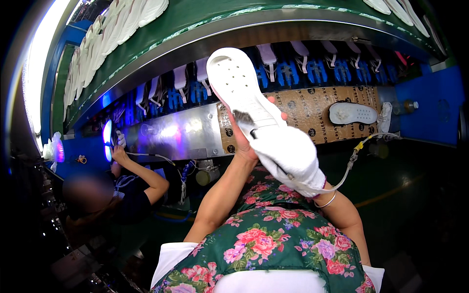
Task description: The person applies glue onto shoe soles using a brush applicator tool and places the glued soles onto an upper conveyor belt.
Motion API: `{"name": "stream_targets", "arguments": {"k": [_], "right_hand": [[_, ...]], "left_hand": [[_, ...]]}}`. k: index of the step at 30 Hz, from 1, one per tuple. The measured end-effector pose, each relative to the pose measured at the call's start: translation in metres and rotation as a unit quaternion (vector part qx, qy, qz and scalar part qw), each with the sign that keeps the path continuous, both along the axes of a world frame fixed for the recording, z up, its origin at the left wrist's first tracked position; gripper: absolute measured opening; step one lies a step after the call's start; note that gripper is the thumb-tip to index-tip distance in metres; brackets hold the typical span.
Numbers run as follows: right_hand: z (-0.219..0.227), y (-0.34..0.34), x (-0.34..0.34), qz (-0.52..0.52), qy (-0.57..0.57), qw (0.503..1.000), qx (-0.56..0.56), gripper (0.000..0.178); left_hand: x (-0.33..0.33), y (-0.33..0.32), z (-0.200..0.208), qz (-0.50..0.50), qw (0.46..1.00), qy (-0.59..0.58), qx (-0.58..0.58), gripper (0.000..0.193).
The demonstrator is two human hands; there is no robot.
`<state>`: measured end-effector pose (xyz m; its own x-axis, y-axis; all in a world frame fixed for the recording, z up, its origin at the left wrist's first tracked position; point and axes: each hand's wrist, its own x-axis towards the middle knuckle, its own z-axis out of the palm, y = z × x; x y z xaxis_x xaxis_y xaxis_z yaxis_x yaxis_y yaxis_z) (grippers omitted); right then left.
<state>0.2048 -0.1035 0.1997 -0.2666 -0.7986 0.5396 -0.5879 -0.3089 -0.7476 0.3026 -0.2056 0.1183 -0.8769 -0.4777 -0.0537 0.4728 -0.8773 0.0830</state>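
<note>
A white shoe sole (232, 73) with small holes rises tilted in front of me above the work ledge. My left hand (243, 144), bare, grips it from beneath, and its fingertips show past the right edge. In a white glove, my right hand (288, 154) is closed round a brush (243, 117). The dark bristles touch the sole's inner face near its middle. Most of the brush handle is hidden by the glove. A thin tube (349, 166) runs from beside the gloved wrist to the right.
Another white sole (364, 114) lies on brown cardboard (305, 110). Shoe parts hang in a row over blue holders (288, 73) behind. White soles (97, 51) line the green upper shelf (205, 19). At left, a co-worker's arm (141, 173) reaches to the ledge.
</note>
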Motion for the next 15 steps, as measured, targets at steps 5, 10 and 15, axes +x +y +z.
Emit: {"name": "stream_targets", "arguments": {"k": [5,10,15], "right_hand": [[0.007,-0.001,-0.015,0.069,-0.078,0.994,0.007,0.023],[-0.003,0.006,-0.002,0.073,0.015,0.997,0.000,0.025],[0.006,0.007,-0.016,0.068,-0.151,0.982,0.086,0.022]], "left_hand": [[0.007,-0.010,0.004,-0.011,1.000,-0.009,-0.026,0.100],[0.009,-0.012,0.000,-0.074,0.992,0.075,-0.069,0.099],[0.011,-0.013,0.018,0.024,0.999,0.003,-0.022,0.102]]}}
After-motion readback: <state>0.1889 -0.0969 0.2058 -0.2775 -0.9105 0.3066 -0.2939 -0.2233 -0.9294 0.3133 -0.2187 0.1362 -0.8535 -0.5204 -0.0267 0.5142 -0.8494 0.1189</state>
